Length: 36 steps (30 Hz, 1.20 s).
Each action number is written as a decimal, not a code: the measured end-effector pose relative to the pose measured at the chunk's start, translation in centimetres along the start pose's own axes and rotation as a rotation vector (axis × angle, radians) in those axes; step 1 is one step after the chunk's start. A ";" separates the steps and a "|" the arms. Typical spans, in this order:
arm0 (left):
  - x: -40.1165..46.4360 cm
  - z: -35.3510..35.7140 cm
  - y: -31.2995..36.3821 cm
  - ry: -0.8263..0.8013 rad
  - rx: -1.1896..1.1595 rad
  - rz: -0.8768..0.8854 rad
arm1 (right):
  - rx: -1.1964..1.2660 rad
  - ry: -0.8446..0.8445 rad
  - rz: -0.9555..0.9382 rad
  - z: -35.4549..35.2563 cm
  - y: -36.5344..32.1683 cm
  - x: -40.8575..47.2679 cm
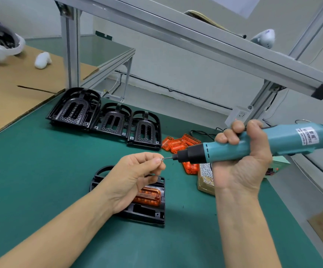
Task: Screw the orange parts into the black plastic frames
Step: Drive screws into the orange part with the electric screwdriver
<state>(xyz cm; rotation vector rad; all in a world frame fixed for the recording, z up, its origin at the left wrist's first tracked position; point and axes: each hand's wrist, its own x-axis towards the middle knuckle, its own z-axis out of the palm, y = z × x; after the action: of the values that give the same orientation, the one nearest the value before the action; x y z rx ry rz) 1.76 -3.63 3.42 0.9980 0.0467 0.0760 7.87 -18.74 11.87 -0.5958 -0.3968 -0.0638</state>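
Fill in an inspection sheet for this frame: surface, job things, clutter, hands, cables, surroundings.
Surface: green mat; cardboard sheet at far left.
Job things: frame under the left hand with an orange part seated in it; three frames in a row behind; loose orange parts; screw tray.
Clutter: white bag and a white lump on the cardboard.
Hands: left hand pinches a screw at the driver's bit; right hand grips the teal screwdriver.
Cables: black cable on the mat behind the orange parts.
Surroundings: aluminium rack, wall socket.
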 end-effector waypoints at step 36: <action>-1.6 -2.6 0.1 0.193 0.845 0.163 | -0.067 0.007 0.063 -2.4 1.6 -0.9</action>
<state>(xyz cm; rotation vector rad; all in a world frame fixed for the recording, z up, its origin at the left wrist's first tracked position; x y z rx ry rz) 0.00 -1.50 2.08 1.8362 0.1843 0.3199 8.13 -18.75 8.88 -0.6735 -0.3700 -0.0186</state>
